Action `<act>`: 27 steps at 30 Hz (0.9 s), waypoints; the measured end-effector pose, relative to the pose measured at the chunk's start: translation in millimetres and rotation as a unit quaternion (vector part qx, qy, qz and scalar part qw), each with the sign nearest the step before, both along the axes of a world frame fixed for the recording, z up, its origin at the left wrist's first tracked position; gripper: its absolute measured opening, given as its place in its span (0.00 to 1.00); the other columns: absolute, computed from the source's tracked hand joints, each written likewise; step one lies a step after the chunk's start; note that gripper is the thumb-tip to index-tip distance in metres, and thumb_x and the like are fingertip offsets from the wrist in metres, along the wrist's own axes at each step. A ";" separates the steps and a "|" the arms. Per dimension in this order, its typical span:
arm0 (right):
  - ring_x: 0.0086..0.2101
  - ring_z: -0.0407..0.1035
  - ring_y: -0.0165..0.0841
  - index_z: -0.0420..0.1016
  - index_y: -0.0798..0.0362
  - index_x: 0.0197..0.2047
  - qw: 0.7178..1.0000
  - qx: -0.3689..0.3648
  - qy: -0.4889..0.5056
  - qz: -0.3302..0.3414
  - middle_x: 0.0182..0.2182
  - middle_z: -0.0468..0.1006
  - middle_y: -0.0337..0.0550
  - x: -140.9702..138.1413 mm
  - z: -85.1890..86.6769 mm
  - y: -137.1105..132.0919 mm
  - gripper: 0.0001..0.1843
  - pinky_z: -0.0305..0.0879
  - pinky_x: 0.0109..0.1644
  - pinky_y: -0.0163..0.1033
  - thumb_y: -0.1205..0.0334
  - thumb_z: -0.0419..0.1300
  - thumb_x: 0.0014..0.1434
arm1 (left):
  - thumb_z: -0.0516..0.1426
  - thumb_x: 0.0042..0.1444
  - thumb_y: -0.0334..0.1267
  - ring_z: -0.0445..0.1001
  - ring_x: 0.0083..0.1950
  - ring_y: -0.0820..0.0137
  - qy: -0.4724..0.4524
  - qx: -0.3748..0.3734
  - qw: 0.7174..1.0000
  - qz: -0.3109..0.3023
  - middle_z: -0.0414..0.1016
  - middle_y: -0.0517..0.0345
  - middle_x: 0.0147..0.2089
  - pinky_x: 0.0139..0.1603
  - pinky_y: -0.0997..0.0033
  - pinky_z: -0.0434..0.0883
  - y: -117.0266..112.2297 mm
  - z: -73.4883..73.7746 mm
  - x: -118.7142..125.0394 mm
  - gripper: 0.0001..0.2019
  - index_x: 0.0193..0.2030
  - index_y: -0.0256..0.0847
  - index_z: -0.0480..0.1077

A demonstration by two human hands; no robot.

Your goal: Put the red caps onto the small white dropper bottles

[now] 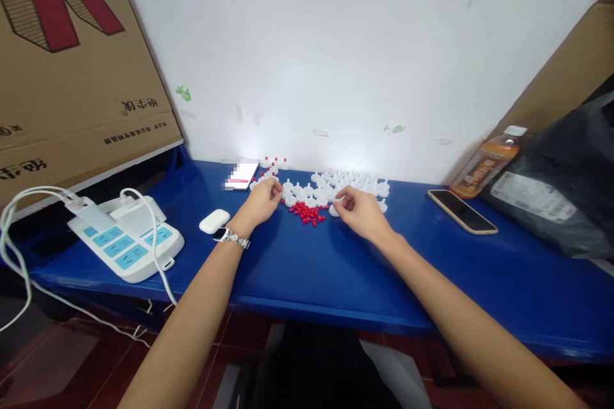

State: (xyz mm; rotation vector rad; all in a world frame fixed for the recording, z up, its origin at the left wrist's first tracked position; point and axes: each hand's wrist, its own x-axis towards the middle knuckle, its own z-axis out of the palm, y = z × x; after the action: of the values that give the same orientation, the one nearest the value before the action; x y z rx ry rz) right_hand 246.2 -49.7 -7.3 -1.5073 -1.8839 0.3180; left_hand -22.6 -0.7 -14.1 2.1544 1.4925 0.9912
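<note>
So both hands are out over a blue table (307, 268), right around a pile of red caps (309, 212) and a bunch of white parts (319, 193). The caps sit loose in a little heap between the two hands, nearer the front, and the white parts are spread just behind them toward the wall (307, 64), most of them stem up.

The left hand (261, 201) is at the left end of the bunch, thumb and fingers drawn together. Can't tell if there's anything pinched in there. The right hand (359, 208) is curled just right of the heap, fingertips right by a white part, but I honestly can't tell if it's gripping it or only near it.

Past the left hand there's a group of capped ones (267, 174), red tips on top, next to a partly blurred-out screen or card (245, 174).

Left wrist has a watch (221, 234). Near it lies a white case (214, 222), then a power strip (127, 243) further left. Over on the right: phone (463, 211), orange bottle (487, 163), dark bag (559, 172).
</note>
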 end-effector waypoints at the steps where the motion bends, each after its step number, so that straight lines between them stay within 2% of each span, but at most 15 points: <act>1: 0.28 0.71 0.33 0.76 0.51 0.39 1.000 0.010 0.001 0.005 0.29 0.79 0.39 -4.2 2.6 0.5 0.07 0.62 0.34 0.37 0.59 0.60 0.58 | 0.55 0.59 0.30 0.71 0.32 0.68 0.001 -0.001 1.000 0.002 0.73 0.57 0.33 0.37 0.67 0.69 0.1 0.1 -0.3 0.02 0.37 0.40 0.67; 5: 0.28 0.70 0.32 0.76 0.51 0.35 0.998 0.027 0.000 0.052 0.29 0.79 0.40 -25.3 13.1 12.4 0.05 0.61 0.33 0.37 0.60 0.59 0.57 | 0.54 0.60 0.30 0.72 0.34 0.67 0.011 0.014 1.000 0.025 0.73 0.55 0.35 0.40 0.66 0.70 2.2 -3.2 -4.2 0.03 0.37 0.40 0.67; 9: 0.27 0.69 0.31 0.77 0.52 0.34 0.996 0.022 0.011 0.087 0.30 0.80 0.41 -43.2 18.1 31.2 0.06 0.60 0.32 0.37 0.61 0.59 0.56 | 0.54 0.61 0.29 0.73 0.40 0.65 0.015 0.051 0.995 0.087 0.74 0.51 0.40 0.44 0.64 0.72 3.8 -3.9 -11.2 0.04 0.41 0.38 0.69; 12: 0.27 0.68 0.31 0.76 0.52 0.32 0.995 0.040 0.029 0.088 0.29 0.79 0.40 -51.0 16.5 39.2 0.06 0.60 0.33 0.37 0.61 0.59 0.56 | 0.54 0.62 0.30 0.74 0.45 0.62 0.051 0.073 0.987 0.135 0.73 0.48 0.44 0.50 0.60 0.72 7.5 3.7 -13.7 0.08 0.46 0.37 0.70; 15: 0.27 0.67 0.31 0.75 0.52 0.30 0.994 0.056 0.033 0.090 0.26 0.78 0.39 -54.9 13.4 41.7 0.07 0.60 0.34 0.37 0.61 0.58 0.57 | 0.54 0.63 0.30 0.73 0.51 0.58 0.117 0.083 0.977 0.157 0.71 0.44 0.49 0.55 0.57 0.71 18.4 14.2 -11.0 0.11 0.50 0.36 0.70; 18: 0.27 0.67 0.31 0.75 0.52 0.30 0.993 0.060 0.037 0.097 0.26 0.77 0.38 -55.5 11.3 41.8 0.08 0.60 0.35 0.37 0.61 0.57 0.57 | 0.55 0.61 0.30 0.72 0.53 0.54 0.156 0.065 0.975 0.146 0.70 0.41 0.49 0.55 0.55 0.70 33.2 19.6 -5.1 0.08 0.47 0.35 0.71; 21: 0.27 0.67 0.31 0.75 0.51 0.30 0.991 0.062 0.053 0.104 0.26 0.77 0.38 -54.3 10.3 39.1 0.08 0.60 0.36 0.37 0.61 0.57 0.58 | 0.56 0.61 0.30 0.72 0.51 0.52 0.143 0.054 0.980 0.124 0.71 0.41 0.45 0.52 0.54 0.70 43.2 18.0 0.0 0.04 0.41 0.36 0.71; 24: 0.28 0.68 0.32 0.74 0.51 0.29 0.990 0.059 0.066 0.112 0.26 0.77 0.38 -52.9 9.8 34.5 0.08 0.61 0.37 0.37 0.61 0.57 0.58 | 0.54 0.62 0.30 0.72 0.47 0.55 0.128 0.072 0.984 0.105 0.71 0.43 0.42 0.50 0.55 0.70 43.8 16.3 1.2 0.04 0.38 0.38 0.70; 27: 0.28 0.67 0.32 0.74 0.51 0.29 0.989 0.056 0.068 0.115 0.26 0.77 0.38 -51.3 10.2 30.1 0.08 0.62 0.38 0.38 0.61 0.57 0.59 | 0.54 0.63 0.33 0.72 0.42 0.60 0.081 0.114 0.987 0.075 0.72 0.49 0.38 0.47 0.59 0.70 36.1 20.9 0.0 0.04 0.37 0.40 0.68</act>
State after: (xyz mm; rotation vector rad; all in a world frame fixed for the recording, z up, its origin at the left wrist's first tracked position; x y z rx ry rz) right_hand 194.9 -19.6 2.9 -1.1660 -1.9340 0.4022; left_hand -22.6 35.4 6.8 2.3575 1.7121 1.1090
